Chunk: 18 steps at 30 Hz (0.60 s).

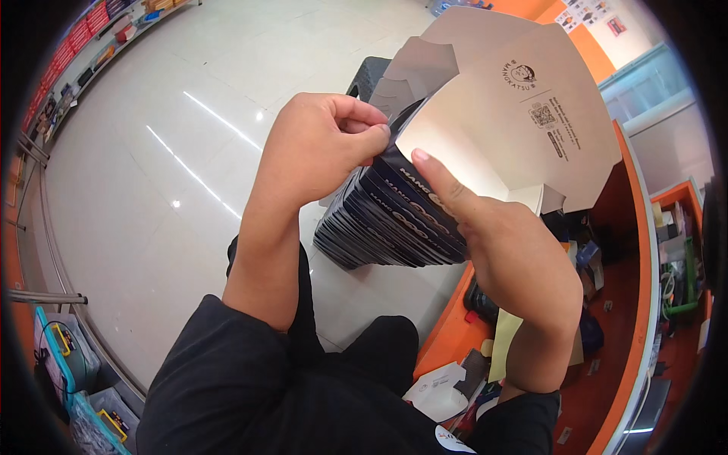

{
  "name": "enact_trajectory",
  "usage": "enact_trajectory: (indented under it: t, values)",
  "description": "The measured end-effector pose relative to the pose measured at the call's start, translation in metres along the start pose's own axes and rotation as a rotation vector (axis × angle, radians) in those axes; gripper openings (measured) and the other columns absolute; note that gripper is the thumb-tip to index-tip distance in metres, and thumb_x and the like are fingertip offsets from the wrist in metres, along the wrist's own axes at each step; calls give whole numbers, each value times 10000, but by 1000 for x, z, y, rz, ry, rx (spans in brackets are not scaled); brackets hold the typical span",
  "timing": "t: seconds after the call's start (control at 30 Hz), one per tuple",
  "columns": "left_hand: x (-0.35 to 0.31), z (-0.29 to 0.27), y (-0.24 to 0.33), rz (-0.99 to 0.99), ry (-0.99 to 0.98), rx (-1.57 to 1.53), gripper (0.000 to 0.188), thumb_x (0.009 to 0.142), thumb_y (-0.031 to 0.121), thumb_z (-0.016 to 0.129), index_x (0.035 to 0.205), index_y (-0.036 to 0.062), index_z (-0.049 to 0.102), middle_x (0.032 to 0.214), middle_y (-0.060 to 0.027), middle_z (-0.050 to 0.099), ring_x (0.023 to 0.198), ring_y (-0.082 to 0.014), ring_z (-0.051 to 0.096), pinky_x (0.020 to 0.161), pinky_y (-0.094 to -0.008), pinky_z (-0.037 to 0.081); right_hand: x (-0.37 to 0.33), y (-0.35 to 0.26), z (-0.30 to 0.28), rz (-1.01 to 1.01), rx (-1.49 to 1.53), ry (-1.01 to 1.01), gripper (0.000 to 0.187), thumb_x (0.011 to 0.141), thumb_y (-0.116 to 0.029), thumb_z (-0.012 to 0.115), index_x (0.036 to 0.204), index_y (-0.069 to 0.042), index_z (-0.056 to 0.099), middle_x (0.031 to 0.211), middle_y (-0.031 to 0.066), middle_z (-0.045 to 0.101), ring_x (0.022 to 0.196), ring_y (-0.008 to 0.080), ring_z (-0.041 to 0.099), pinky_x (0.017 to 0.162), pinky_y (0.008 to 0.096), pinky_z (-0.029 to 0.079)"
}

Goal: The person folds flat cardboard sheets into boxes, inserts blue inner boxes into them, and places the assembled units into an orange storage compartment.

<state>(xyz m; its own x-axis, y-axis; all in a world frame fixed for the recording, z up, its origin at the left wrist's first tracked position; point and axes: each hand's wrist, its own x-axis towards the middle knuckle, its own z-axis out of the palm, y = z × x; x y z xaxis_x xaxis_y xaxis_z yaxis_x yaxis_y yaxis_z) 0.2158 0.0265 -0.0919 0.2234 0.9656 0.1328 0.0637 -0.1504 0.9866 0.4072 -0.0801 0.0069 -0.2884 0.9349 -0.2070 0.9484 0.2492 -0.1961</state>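
Observation:
A tall stack of nested paper food boxes (364,220), dark on the outside, leans in front of me. The top food box (455,140) is cream inside, and its printed lid flap stands raised at the far right. At its left corner my left hand (322,144) has thumb and fingers pinched together on the dark edge. My right hand (508,243) grips the box's near side, its thumb laid over the rim; the other fingers are hidden behind the hand and box.
An orange cabinet (641,227) with cluttered shelves curves along my right. Low beside it lies a white paper box (440,390) among loose items. Part of a dark stool (370,76) shows behind the stack. Teal-edged bins (57,356) stand at lower left, stocked shelves (91,57) at far left.

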Motion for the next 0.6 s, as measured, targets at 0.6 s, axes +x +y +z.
enact_trajectory:
  t: [0.6]
  values:
    - [7, -2, 0, 103, -74, 127, 299, 755, 135, 702, 988, -52, 692, 767, -112, 731, 678, -177, 700, 671, -289, 547, 88, 42, -10, -318, -218, 628, 231, 781, 118, 617, 934, -36, 696, 960, 96, 687, 894, 300, 669, 775, 388, 528]
